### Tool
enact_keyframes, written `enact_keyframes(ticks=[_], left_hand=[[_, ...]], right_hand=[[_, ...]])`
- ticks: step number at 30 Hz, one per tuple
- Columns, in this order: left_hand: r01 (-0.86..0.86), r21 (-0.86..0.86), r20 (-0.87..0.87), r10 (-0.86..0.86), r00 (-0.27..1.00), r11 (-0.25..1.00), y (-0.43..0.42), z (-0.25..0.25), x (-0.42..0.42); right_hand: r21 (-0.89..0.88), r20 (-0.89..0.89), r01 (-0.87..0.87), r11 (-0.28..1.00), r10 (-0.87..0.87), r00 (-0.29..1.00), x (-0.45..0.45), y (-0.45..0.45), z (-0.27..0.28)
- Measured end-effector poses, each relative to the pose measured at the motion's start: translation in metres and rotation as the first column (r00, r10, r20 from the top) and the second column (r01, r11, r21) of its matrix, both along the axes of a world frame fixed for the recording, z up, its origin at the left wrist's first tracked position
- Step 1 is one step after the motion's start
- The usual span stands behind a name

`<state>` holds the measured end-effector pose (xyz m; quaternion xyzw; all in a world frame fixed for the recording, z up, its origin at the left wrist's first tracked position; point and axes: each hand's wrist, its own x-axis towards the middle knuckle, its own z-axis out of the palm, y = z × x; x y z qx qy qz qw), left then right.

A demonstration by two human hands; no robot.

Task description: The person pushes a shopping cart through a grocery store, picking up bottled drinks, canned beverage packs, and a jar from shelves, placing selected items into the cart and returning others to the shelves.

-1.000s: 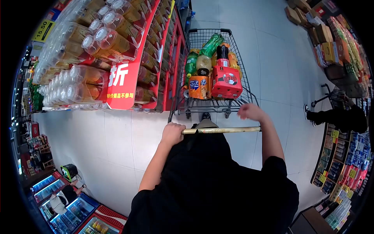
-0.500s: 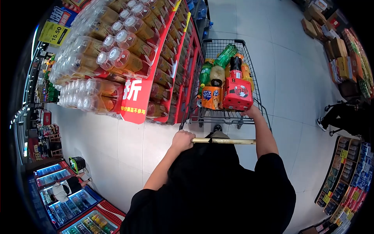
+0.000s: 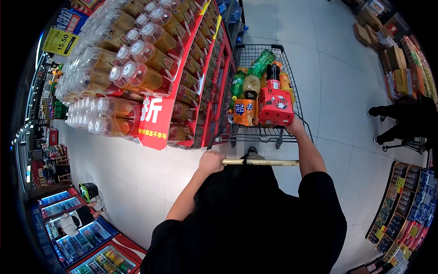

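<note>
My left hand (image 3: 212,162) is closed around the left end of the shopping cart's handle bar (image 3: 260,162). At the lower right corner of a red drink multipack (image 3: 276,107), my right hand (image 3: 295,127) has its fingers curled against the underside, partly hidden. The pack sits in the near end of the wire shopping cart (image 3: 299,98). An orange drink multipack (image 3: 245,113) stands just left of it. Behind them are a green bottle (image 3: 262,63), a dark bottle with a red label (image 3: 273,75) and a pale-brown bottle (image 3: 252,86).
Left of the cart rises a tall display of wrapped bottles (image 3: 146,77) with a red sign (image 3: 155,121). A person in dark clothes (image 3: 399,116) stands at right. Another person (image 3: 77,220) is by the drink coolers (image 3: 86,237). Shelves (image 3: 392,205) line the lower right.
The cart and both hands have shifted slightly left in view. At right, the person in dark clothes shows more of both legs. My hands keep their places.
</note>
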<state>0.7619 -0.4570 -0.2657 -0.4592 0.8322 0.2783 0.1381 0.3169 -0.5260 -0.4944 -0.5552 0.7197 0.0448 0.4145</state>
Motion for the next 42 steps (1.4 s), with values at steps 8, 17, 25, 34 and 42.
enact_keyframes(ticks=[8,17,25,34,42], left_hand=[[-0.011,-0.031,-0.012,0.011,1.0,0.999,-0.006,-0.003,-0.001],[-0.024,-0.066,-0.035,0.022,0.999,0.998,-0.008,-0.008,-0.004],[-0.04,-0.1,-0.07,0.033,0.997,0.994,-0.014,-0.005,-0.011],[-0.306,0.595,-0.301,0.559,0.773,0.743,-0.057,0.069,-0.044],[-0.077,0.775,-0.509,0.691,0.513,0.627,-0.078,0.19,-0.107]], right_hand=[[-0.002,0.006,0.018,1.0,-0.018,1.0,-0.007,-0.02,0.039],[0.058,0.011,-0.08,0.995,0.08,0.997,-0.044,-0.042,0.091],[0.029,-0.055,-0.085,0.996,0.086,0.995,-0.046,-0.049,0.183],[-0.016,0.275,-0.018,1.0,0.022,0.961,-0.051,-0.051,0.385],[-0.05,0.896,-0.01,0.999,0.049,0.441,0.009,-0.061,0.43]])
